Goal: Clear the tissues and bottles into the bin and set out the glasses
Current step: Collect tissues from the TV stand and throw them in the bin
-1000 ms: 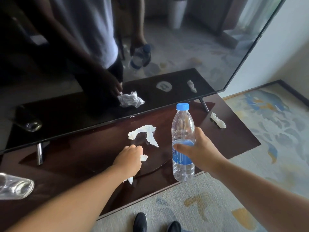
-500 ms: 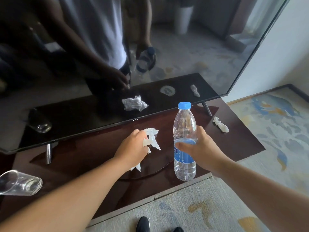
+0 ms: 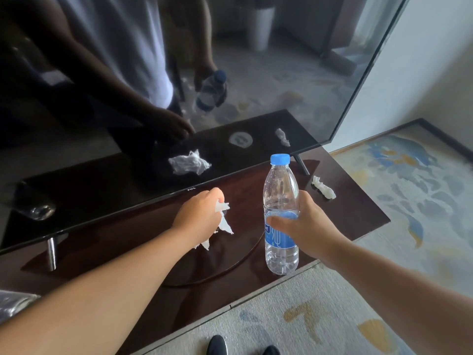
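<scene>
From the head camera, the left hand (image 3: 198,217) is now closing around the tissue (image 3: 225,221) that lay loose on the table (image 3: 358,216) a second ago. The right hand (image 3: 304,226) is still holding the bottle (image 3: 281,213) upright. Another tissue (image 3: 323,187) is waiting by the television (image 3: 128,180); the bin isn't showing.
</scene>
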A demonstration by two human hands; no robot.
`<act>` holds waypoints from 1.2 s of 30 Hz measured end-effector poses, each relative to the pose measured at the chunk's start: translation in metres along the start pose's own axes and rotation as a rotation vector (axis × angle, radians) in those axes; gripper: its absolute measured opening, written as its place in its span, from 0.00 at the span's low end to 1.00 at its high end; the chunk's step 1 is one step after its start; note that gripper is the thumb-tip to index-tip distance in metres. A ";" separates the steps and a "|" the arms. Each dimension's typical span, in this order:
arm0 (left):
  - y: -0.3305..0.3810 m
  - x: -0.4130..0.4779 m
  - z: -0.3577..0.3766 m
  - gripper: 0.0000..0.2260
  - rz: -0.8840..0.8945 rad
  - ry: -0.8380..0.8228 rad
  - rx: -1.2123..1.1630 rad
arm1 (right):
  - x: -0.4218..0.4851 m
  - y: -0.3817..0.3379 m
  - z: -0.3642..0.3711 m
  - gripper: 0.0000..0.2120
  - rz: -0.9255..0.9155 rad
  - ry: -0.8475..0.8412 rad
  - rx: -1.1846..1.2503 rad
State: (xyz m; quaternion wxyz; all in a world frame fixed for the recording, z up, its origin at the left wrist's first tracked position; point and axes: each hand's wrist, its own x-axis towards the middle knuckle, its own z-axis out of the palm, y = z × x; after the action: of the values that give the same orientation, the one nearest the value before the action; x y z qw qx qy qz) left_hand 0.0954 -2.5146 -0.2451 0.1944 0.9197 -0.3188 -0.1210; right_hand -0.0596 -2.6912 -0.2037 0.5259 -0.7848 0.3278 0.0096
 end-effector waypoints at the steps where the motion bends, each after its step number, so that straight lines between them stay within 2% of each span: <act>1: 0.001 0.002 0.001 0.11 0.001 -0.007 0.024 | 0.001 0.001 -0.001 0.26 0.004 0.001 0.004; 5: -0.001 0.012 0.012 0.11 0.047 -0.014 0.095 | 0.007 0.007 -0.002 0.27 0.018 0.008 0.014; 8: -0.006 0.018 0.023 0.15 0.095 -0.026 0.171 | 0.012 0.011 -0.002 0.27 0.034 0.010 0.027; 12: -0.014 0.024 0.038 0.19 0.033 -0.137 0.243 | 0.019 0.016 -0.001 0.26 0.046 0.016 0.027; 17: -0.027 0.019 0.052 0.14 -0.054 -0.241 0.301 | 0.023 0.021 -0.002 0.25 0.064 0.022 0.034; 26: -0.021 0.025 0.041 0.02 -0.038 -0.262 0.212 | 0.019 0.017 -0.003 0.24 0.073 0.044 0.034; 33: 0.004 0.026 0.020 0.13 0.061 -0.180 0.101 | 0.009 0.005 -0.010 0.25 0.045 0.088 0.037; 36: 0.014 0.028 0.011 0.13 0.140 -0.120 0.117 | 0.001 -0.003 -0.015 0.25 0.023 0.119 0.050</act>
State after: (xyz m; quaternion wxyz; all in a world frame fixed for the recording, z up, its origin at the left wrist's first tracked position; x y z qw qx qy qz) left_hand 0.1059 -2.5458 -0.2514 0.1291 0.8960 -0.4001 -0.1430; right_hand -0.0626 -2.7035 -0.1946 0.5247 -0.7667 0.3678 -0.0391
